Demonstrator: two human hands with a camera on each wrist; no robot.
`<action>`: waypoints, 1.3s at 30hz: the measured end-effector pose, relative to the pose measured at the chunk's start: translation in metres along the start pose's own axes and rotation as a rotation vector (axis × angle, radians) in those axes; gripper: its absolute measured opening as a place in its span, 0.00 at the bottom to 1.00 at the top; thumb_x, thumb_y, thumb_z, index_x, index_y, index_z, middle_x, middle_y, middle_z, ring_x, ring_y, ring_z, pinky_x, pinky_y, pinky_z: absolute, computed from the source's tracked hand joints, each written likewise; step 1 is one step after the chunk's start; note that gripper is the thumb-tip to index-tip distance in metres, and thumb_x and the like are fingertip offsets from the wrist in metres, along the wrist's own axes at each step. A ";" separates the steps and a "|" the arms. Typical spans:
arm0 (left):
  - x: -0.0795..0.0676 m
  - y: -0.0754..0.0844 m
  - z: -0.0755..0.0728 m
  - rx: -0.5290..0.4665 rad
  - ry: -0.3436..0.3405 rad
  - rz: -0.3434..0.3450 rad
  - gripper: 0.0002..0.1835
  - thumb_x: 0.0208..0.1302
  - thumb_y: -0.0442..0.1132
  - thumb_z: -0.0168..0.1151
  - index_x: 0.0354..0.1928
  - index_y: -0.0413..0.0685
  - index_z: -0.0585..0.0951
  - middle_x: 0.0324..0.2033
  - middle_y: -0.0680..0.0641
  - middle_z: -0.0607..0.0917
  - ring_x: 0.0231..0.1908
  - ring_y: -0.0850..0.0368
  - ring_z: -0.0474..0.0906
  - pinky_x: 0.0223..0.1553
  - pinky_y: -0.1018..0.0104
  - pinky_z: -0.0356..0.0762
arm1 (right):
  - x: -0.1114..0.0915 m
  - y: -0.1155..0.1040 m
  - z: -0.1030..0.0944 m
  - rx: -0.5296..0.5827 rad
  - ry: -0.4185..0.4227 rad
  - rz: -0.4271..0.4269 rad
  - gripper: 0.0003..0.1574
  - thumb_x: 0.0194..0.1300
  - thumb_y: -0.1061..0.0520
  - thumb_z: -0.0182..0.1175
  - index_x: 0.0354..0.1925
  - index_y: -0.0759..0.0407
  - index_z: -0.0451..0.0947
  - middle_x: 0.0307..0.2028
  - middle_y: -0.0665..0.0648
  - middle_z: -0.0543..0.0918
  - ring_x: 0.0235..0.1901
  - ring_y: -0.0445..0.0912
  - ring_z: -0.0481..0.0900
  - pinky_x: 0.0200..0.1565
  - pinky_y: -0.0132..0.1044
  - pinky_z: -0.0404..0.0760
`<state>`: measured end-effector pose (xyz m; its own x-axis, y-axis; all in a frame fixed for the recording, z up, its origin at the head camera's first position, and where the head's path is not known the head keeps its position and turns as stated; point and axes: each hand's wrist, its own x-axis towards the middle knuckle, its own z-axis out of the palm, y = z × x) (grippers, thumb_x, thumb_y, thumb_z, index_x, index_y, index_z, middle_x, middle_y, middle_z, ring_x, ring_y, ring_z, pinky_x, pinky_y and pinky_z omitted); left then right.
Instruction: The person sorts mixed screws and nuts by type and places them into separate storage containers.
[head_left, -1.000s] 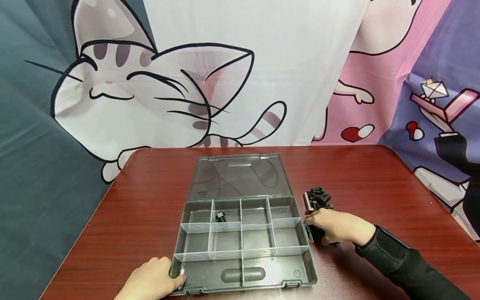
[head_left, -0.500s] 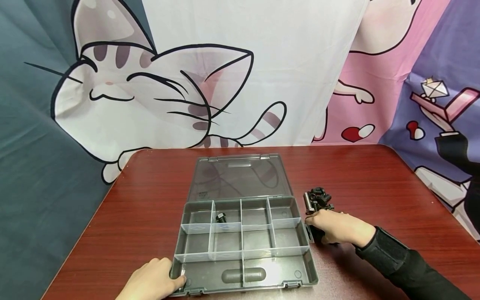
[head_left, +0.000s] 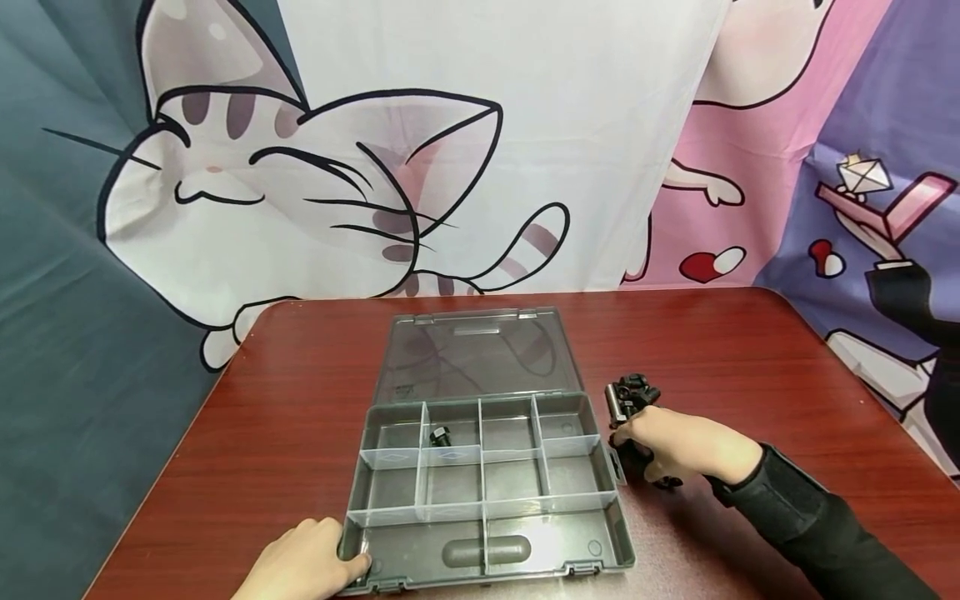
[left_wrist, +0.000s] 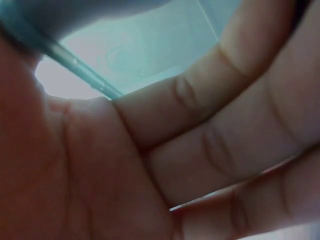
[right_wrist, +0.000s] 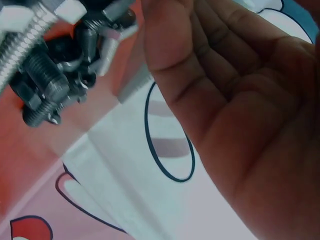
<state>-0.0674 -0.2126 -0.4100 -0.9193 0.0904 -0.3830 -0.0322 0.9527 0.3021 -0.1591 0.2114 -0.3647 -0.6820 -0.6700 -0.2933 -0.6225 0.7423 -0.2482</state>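
Note:
A grey see-through compartment box [head_left: 486, 518] lies on the table with its lid [head_left: 480, 358] folded back flat. One dark bolt [head_left: 441, 436] sits in the back row, second compartment from the left. My left hand [head_left: 303, 557] grips the box's front left corner, thumb over the rim; its palm and bent fingers fill the left wrist view. Right of the box, my right hand [head_left: 686, 446] reaches down into a heap of bolts [head_left: 632, 393]. The right wrist view shows its palm beside dark and silvery threaded bolts [right_wrist: 47, 75]. Its fingertips are hidden, so I cannot tell whether they pinch one.
Clear dividers [head_left: 525, 504] split the box into several compartments, with two latches along its front edge. The red-brown table [head_left: 750, 358] carries all of this. Behind it hangs a cloth [head_left: 585, 75] printed with a cartoon cat.
My right hand has shifted slightly to the right and up, so part of the heap near its lower edge now shows. The left hand holds the box corner as before.

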 end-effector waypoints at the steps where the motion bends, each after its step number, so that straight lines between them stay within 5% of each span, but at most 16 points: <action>1: 0.000 0.000 0.000 -0.004 -0.008 -0.003 0.21 0.47 0.54 0.65 0.20 0.44 0.72 0.17 0.50 0.70 0.19 0.54 0.68 0.23 0.54 0.66 | -0.001 0.000 -0.002 -0.001 0.012 -0.011 0.28 0.37 0.68 0.69 0.43 0.64 0.79 0.14 0.43 0.59 0.17 0.35 0.55 0.20 0.31 0.57; 10: 0.000 0.000 0.000 -0.017 -0.017 -0.003 0.20 0.48 0.53 0.65 0.20 0.44 0.71 0.17 0.50 0.70 0.19 0.54 0.67 0.22 0.55 0.65 | -0.007 0.002 -0.022 0.024 0.113 -0.048 0.24 0.37 0.67 0.70 0.39 0.64 0.78 0.14 0.43 0.65 0.16 0.33 0.60 0.20 0.29 0.64; 29: 0.000 -0.002 0.002 -0.021 -0.015 -0.002 0.20 0.48 0.53 0.65 0.21 0.44 0.72 0.17 0.49 0.70 0.19 0.54 0.67 0.22 0.55 0.65 | 0.011 -0.020 -0.046 -0.063 0.120 -0.080 0.19 0.39 0.61 0.72 0.33 0.59 0.77 0.17 0.43 0.66 0.18 0.35 0.65 0.21 0.30 0.67; 36: 0.000 -0.001 0.000 -0.024 -0.026 -0.008 0.20 0.48 0.53 0.65 0.21 0.44 0.72 0.17 0.50 0.70 0.19 0.54 0.67 0.22 0.54 0.65 | 0.026 -0.034 -0.055 -0.033 0.122 -0.092 0.15 0.41 0.59 0.73 0.28 0.58 0.77 0.28 0.50 0.80 0.14 0.32 0.67 0.23 0.29 0.71; 39: 0.000 -0.001 0.000 -0.025 -0.026 -0.008 0.20 0.48 0.53 0.65 0.21 0.43 0.72 0.17 0.49 0.70 0.19 0.54 0.67 0.22 0.54 0.65 | 0.033 -0.041 -0.060 -0.035 0.116 -0.095 0.13 0.42 0.60 0.71 0.29 0.59 0.78 0.22 0.48 0.79 0.14 0.32 0.69 0.25 0.29 0.72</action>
<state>-0.0675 -0.2134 -0.4101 -0.9085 0.0905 -0.4080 -0.0497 0.9459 0.3206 -0.1795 0.1582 -0.3085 -0.6583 -0.7354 -0.1608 -0.6977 0.6762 -0.2365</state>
